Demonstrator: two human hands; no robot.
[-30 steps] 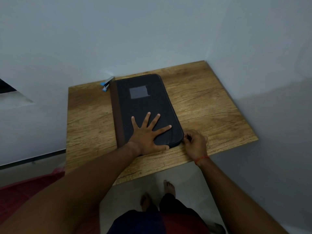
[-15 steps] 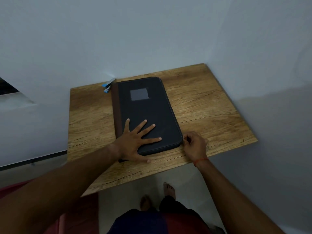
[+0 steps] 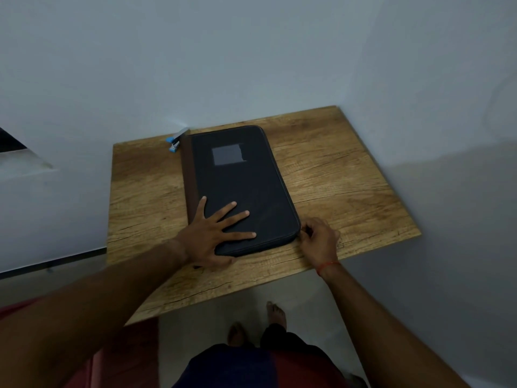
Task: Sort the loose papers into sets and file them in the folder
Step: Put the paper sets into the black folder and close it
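Palm down with fingers spread wide, the left hand (image 3: pixel 215 231) lies flat on the near left part of the folder (image 3: pixel 246 191). Its little finger reaches up along the brown strip (image 3: pixel 190 177) that runs down the folder's left edge, and its thumb lies along the near edge.

The right hand (image 3: pixel 319 236) sits at the folder's near right corner with its fingers curled in. Thumb and forefinger are pinched together against the corner's edge, but what they grip there is too small to make out. A red thread (image 3: pixel 328 266) circles that wrist.

The folder is dark and closed. It lies flat on the wooden table (image 3: pixel 335 177), a little left of centre, with its long side running away from the person. A grey patch (image 3: pixel 228 155) sits on the far half of the cover, and I can read no writing or brand on it or anywhere else. A blue and silver stapler (image 3: pixel 176 140) lies just beside the folder's far left corner, close to the pale wall (image 3: pixel 251 51). Bare feet (image 3: pixel 275 313) stand on the floor below the table's near edge.

A second ago the left hand was pressed nearer the middle of the folder's near end. It has since slid left towards the brown strip. The right hand has kept its place at the corner, and the folder is closed as before.
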